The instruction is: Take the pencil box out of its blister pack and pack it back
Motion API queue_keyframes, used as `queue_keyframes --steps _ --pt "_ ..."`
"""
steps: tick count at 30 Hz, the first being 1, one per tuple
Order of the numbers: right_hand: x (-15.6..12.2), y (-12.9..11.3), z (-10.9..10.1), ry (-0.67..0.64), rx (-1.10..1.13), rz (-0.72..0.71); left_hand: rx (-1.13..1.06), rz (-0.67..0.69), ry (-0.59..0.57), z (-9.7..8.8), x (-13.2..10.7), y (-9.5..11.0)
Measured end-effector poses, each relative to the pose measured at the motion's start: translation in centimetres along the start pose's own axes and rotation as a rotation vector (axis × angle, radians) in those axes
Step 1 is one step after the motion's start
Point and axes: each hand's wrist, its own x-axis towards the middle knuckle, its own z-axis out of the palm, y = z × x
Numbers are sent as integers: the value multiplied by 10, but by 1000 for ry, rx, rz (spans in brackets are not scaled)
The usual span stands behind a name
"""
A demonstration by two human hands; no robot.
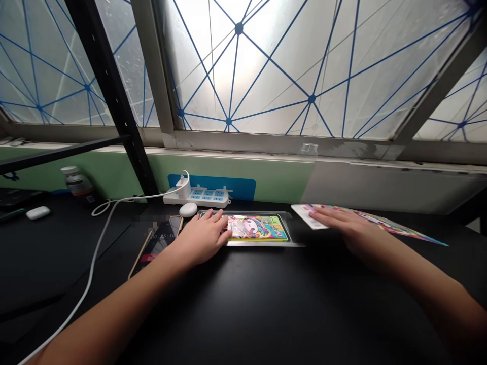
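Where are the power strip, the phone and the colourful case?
power strip [205, 196], head view, on its top face with the sockets.
phone [158, 243], head view, on its dark screen, beside the left hand.
colourful case [261, 228], head view, on the printed face right of the left hand's fingers.

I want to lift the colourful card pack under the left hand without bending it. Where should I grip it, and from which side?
Probably the right short edge of the pack: it lies flat on the table, and that end is bare, while the left hand covers the left end. Come in from the right, a finger under the clear margin.
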Motion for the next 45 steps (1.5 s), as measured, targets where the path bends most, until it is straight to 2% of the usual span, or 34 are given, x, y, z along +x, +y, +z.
queue_keyframes --steps 3,7,9,11,14,18,21,23,30,40,45 --pt "-4 -29 -12 100 -33 -10 -17 29 -6 3 1 -1" --pt "-16 -119 -14 185 -133 -152 -29 45 27 7 1 2" --pt "-24 -167 -8 197 -176 -296 -35 50 37 8 1 4" --pt "-31 -205 2 167 -189 -435 -54 56 39 9 1 7" --pt "-31 -232 21 101 -115 -524 -93 63 37 11 1 10" --pt "-3 -228 42 -41 12 -440 -101 65 44 13 2 11" --pt "22 -216 48 -108 185 -336 -82 72 38 13 3 11" --pt "29 -208 49 -148 288 -319 -64 86 27 14 3 9" --pt "22 -195 45 -258 457 -297 -30 123 -36 18 3 6" --pt "25 -193 45 -234 498 -288 -92 102 -106 12 5 -4" --pt "24 -193 46 -232 504 -285 -89 83 -79 16 4 -3"
